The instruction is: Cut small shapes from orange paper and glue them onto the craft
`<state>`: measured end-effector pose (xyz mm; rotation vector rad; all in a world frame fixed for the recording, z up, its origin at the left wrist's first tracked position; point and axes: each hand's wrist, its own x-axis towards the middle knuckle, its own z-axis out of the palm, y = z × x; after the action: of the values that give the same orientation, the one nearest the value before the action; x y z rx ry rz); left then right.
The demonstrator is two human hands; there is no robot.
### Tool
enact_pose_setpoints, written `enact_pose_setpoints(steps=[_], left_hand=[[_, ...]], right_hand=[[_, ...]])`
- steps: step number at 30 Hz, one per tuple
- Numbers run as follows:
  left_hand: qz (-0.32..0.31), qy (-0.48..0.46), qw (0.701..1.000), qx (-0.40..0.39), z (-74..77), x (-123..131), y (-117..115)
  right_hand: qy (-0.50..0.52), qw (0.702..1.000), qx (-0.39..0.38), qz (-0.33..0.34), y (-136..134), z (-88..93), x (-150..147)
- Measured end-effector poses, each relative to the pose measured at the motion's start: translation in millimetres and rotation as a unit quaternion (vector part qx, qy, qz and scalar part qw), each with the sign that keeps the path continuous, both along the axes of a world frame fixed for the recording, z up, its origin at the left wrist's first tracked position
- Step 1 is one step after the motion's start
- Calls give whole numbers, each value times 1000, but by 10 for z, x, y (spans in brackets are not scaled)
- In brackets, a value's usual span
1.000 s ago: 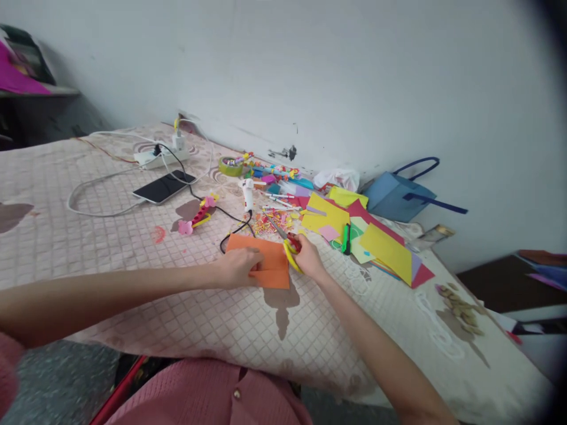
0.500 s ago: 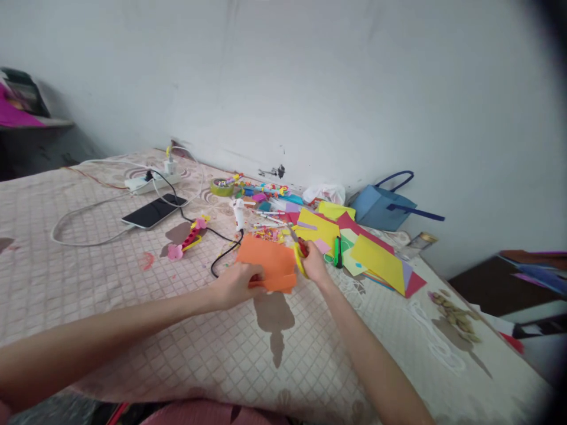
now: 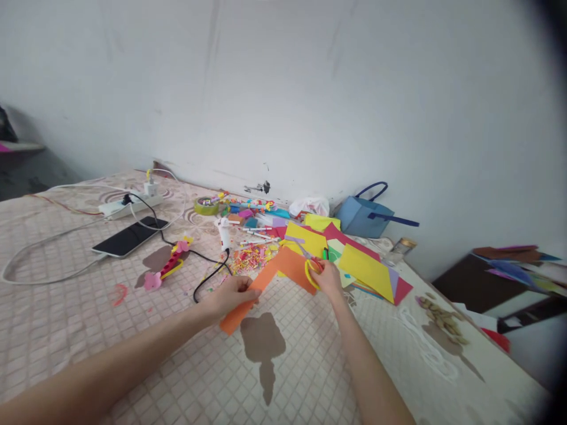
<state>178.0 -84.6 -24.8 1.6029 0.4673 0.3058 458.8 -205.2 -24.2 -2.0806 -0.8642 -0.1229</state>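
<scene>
My left hand (image 3: 233,295) pinches the near side of a folded orange paper sheet (image 3: 283,268) and holds it tilted above the patterned bed cover (image 3: 186,354). My right hand (image 3: 328,278) is closed round the yellow handles of a pair of scissors (image 3: 311,268), whose blades point up and away at the sheet's far edge. Just behind the orange sheet lies a heap of small paper cuttings (image 3: 250,258).
A white glue gun (image 3: 224,233) with a black cord, a pink and yellow toy (image 3: 170,265), a phone (image 3: 128,237) and a power strip (image 3: 128,205) lie to the left. Coloured paper sheets (image 3: 363,265), markers (image 3: 259,235), a tape roll (image 3: 206,205) and a blue bag (image 3: 365,216) lie by the wall.
The orange sheet lay flat under my left hand; it is now lifted, turned and partly unfolded. My right hand with the scissors moved to its far edge. The camera tilted upward.
</scene>
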Motion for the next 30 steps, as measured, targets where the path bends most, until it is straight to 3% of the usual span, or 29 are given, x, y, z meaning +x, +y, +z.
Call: enact_pose_setpoints(steps=[5,8,11,14,19,23,28,30], left_hand=[[14,-5,993,-120,2,-53,59],[15,-13,991,-130,-5,-55,75],[7,-17,995,-96,4,-57,58],[-12,-9,996,-88,11,-61,45],[-2,18,996,-84,-1,-70,69],[-16,37,996,-82,-38,-65,73],[60,-39,995,-75,-92,-73,16],[35,-69,997,-7,-91,-88,-1]], right_hand=[[95,986,46,132,139,48,-505],[211,942,30,260,251,18,-960],[306,897,43,317,318,-63,-1320],[368,875,97,298,350,-139,-1413],[431,853,162,244,373,-212,-1289],[465,835,153,251,352,-217,-1316],[482,826,132,260,340,-201,-1316],[485,824,127,263,353,-214,-1278]])
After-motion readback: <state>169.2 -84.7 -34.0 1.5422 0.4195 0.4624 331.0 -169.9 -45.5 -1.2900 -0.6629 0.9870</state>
